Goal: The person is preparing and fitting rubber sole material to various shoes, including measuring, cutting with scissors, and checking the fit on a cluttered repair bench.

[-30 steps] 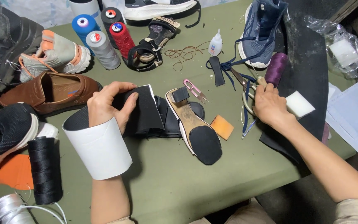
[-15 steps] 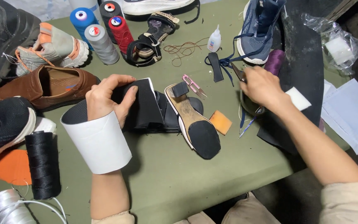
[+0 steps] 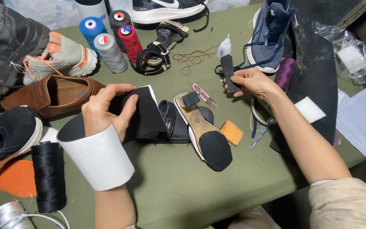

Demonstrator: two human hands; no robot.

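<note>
Left hand (image 3: 106,108) clenched on a folded black sheet (image 3: 142,114), thumb on top, fingers curled round its left edge; a white cuff (image 3: 100,159) wraps the wrist below it; sheet held just over the middle of the green table (image 3: 170,191), its right end overlapping a black sandal (image 3: 176,123); right hand (image 3: 250,82) raised toward the table's far right part, fingers pinching a short black strip (image 3: 228,74) that stands nearly upright, its top end just below a small glue bottle (image 3: 224,46); a heeled sandal (image 3: 202,131) lies sole-up beside the black one, dark heel patch toward the near edge; pink snips (image 3: 203,94) between that sandal and the right hand; orange sponge (image 3: 232,132) just right of the sole; blue shoe (image 3: 272,36) at the far right, purple spool (image 3: 284,74) next to it, both beside a large dark sheet (image 3: 318,76) running along the right edge; white block (image 3: 310,109) on that sheet; cluster of thread cones (image 3: 109,38) toward the far left corner, blue, grey, red, dark; strappy sandal (image 3: 159,46) right of the cones; brown shoe (image 3: 49,95) at the left edge, black sneaker (image 3: 5,135) nearer; black spool (image 3: 48,176) lying near the near-left corner; tangle of brown thread (image 3: 193,57) left of the glue bottle.
</note>
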